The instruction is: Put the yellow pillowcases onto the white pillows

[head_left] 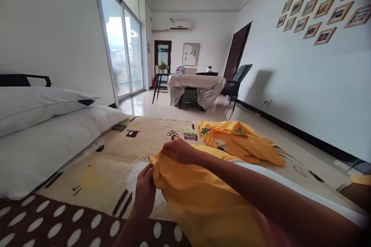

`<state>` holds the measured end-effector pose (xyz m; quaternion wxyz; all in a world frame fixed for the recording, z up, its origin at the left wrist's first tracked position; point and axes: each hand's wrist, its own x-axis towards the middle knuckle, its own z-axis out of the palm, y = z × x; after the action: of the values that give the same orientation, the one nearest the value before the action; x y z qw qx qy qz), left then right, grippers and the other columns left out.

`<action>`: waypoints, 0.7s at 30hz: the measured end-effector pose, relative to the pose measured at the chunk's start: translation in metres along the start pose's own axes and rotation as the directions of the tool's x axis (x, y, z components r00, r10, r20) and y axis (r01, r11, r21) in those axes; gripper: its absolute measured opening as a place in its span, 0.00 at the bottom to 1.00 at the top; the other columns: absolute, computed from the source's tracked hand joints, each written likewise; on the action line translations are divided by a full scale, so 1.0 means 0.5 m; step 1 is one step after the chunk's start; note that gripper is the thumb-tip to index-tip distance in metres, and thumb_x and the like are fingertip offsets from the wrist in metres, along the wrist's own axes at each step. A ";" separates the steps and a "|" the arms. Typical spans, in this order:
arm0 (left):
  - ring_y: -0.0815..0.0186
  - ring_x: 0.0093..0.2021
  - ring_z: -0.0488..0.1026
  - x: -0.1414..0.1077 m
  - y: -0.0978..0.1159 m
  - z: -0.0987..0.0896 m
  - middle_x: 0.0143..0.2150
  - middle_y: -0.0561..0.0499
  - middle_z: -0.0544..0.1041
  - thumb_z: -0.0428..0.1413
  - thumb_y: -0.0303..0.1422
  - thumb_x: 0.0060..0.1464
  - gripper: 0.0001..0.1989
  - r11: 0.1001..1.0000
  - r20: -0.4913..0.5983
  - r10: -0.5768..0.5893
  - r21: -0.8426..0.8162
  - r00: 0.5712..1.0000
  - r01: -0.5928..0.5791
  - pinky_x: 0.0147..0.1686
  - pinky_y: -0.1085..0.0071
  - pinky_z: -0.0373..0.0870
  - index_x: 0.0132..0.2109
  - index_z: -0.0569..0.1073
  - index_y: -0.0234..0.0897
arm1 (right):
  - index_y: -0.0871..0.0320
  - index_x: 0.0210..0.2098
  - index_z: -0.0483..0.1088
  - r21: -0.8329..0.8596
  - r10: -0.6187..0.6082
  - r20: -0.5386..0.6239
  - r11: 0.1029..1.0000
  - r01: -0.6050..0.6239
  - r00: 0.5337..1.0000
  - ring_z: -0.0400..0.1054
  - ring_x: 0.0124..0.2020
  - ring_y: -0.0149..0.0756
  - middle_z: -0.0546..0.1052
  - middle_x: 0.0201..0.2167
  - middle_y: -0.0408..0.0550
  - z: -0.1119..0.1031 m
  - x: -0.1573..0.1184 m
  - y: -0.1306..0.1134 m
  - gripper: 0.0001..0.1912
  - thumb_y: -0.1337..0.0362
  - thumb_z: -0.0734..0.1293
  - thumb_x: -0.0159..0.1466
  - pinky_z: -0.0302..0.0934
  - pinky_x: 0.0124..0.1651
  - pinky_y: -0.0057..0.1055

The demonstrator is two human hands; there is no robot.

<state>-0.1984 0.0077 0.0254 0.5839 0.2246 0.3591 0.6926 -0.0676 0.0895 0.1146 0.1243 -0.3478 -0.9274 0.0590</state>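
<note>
A yellow cloth (208,197) spreads across the near part of the bed, its exact kind unclear from here. My right hand (180,151) pinches the upper edge near its left corner. Just below, my left hand (145,187) has its fingers closed on the same corner, which sticks up in a small point between both hands. Beyond my right forearm lies a crumpled yellow garment (237,139) with green leaf prints. A strip of white fabric (278,177) shows behind that forearm, partly hidden by it.
White pillows (52,139) are stacked on the left of the bed. Beneath everything is a beige patterned blanket (116,162) with a brown, white-dotted border. Past the bed stand a covered table (199,81), a black chair (238,81) and a tall stool (158,85).
</note>
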 end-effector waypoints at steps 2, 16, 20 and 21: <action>0.72 0.24 0.64 0.007 0.014 -0.009 0.20 0.55 0.69 0.64 0.35 0.34 0.11 0.998 0.010 0.045 0.035 0.999 -0.046 0.24 0.78 0.62 0.27 0.75 0.34 | 0.59 0.30 0.72 -0.051 0.019 -0.012 0.999 -0.019 1.000 0.68 0.31 0.32 0.77 0.29 0.48 -0.011 0.006 0.002 0.12 0.64 0.59 0.65 0.52 0.35 0.26; 0.56 0.37 0.75 0.010 -0.002 -0.005 0.33 0.46 0.80 0.64 0.30 0.35 0.16 0.999 0.210 -0.045 0.029 0.977 0.040 0.36 0.67 0.71 0.37 0.78 0.34 | 0.62 0.32 0.73 -0.206 0.152 0.192 0.972 -0.111 0.970 0.72 0.31 0.44 0.77 0.31 0.58 -0.029 -0.072 -0.123 0.15 0.60 0.58 0.63 0.56 0.30 0.32; 0.53 0.42 0.75 0.014 0.010 -0.003 0.40 0.43 0.80 0.65 0.31 0.36 0.21 0.977 0.322 0.017 0.196 0.947 -0.084 0.42 0.64 0.71 0.42 0.78 0.32 | 0.62 0.32 0.72 -0.125 0.156 0.164 0.983 -0.136 0.974 0.71 0.30 0.41 0.77 0.30 0.56 -0.015 -0.081 -0.117 0.11 0.63 0.60 0.61 0.51 0.27 0.31; 0.52 0.43 0.74 0.016 0.012 -0.003 0.41 0.43 0.80 0.65 0.31 0.35 0.22 0.962 0.317 0.069 0.229 0.946 -0.147 0.43 0.63 0.70 0.43 0.78 0.32 | 0.62 0.32 0.72 -0.105 0.158 0.163 0.984 -0.143 0.974 0.70 0.29 0.40 0.77 0.30 0.56 -0.011 -0.081 -0.113 0.10 0.64 0.61 0.60 0.50 0.27 0.30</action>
<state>-0.2050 0.0150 0.0281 0.5604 0.4205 0.3356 0.6297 -0.0723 0.0203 0.1236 0.0234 -0.4162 -0.9073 0.0548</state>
